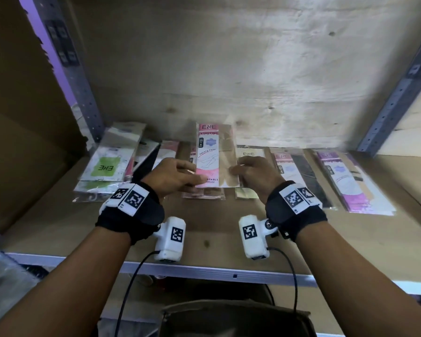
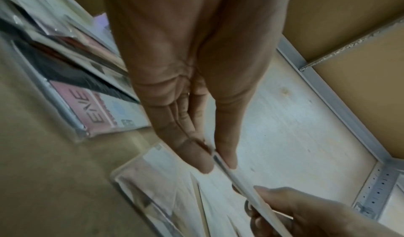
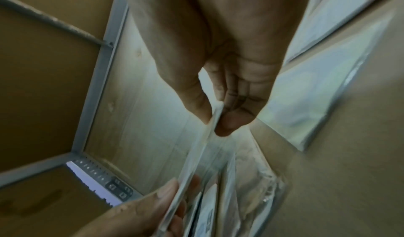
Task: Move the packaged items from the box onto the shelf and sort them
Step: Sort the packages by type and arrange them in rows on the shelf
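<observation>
Both hands hold one flat pink-and-beige stocking packet (image 1: 215, 154) tilted up above the wooden shelf (image 1: 204, 229). My left hand (image 1: 180, 175) pinches its lower left edge, and my right hand (image 1: 248, 171) pinches its lower right edge. The wrist views show the packet edge-on (image 2: 244, 185) (image 3: 196, 154), caught between thumb and fingers of the left hand (image 2: 215, 161) and the right hand (image 3: 215, 119). Beneath it lies a pile of similar pink packets (image 1: 204, 194). The box (image 1: 236, 319) sits below the shelf, its inside hidden.
Packets lie in rows on the shelf: green ones (image 1: 102, 171) at left, dark ones (image 1: 146, 156), a pale one (image 1: 249, 154), a black-filled one (image 1: 301, 176) and purple ones (image 1: 350, 183) at right. Grey metal uprights (image 1: 83, 93) (image 1: 394, 103) flank the bay. A cardboard wall (image 1: 22, 142) stands left.
</observation>
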### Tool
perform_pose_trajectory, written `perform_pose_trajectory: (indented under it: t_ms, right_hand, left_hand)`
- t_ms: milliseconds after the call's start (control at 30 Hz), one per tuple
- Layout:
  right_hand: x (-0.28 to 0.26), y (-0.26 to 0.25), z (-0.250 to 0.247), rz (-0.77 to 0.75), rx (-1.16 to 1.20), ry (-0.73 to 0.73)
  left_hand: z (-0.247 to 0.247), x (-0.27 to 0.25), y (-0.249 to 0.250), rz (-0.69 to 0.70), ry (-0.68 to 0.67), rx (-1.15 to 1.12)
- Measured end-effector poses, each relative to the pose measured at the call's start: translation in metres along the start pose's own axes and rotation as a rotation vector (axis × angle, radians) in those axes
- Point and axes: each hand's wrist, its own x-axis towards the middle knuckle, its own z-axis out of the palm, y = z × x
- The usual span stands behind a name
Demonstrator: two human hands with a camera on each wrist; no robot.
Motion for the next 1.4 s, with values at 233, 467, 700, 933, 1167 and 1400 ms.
perform_pose_trajectory:
  t_ms: [233,467,700,933,1167,1400]
  right_hand:
    - [0.028,0.003,0.019,0.051,-0.34,0.054]
    - [0.03,0.0,0.026,0.065,-0.535,0.024]
    - [0.032,0.0,0.033,0.107,-0.558,0.009]
    - [0.032,0.001,0.03,0.095,-0.577,-0.016]
    - [0.033,0.004,0.03,0.089,-0.555,-0.018]
    - [0.036,0.009,0.027,0.059,-0.556,0.013]
  left_hand:
    - [-0.011,0.017,-0.011,0.015,0.201,0.408]
    - [-0.013,0.017,-0.015,0.023,0.212,0.535]
    - [-0.019,0.014,-0.019,-0.044,0.161,0.467]
    - [-0.019,0.014,-0.02,-0.071,0.149,0.399]
    - [-0.02,0.012,-0.019,-0.068,0.143,0.397]
    - [-0.024,0.013,-0.015,0.012,0.189,0.548]
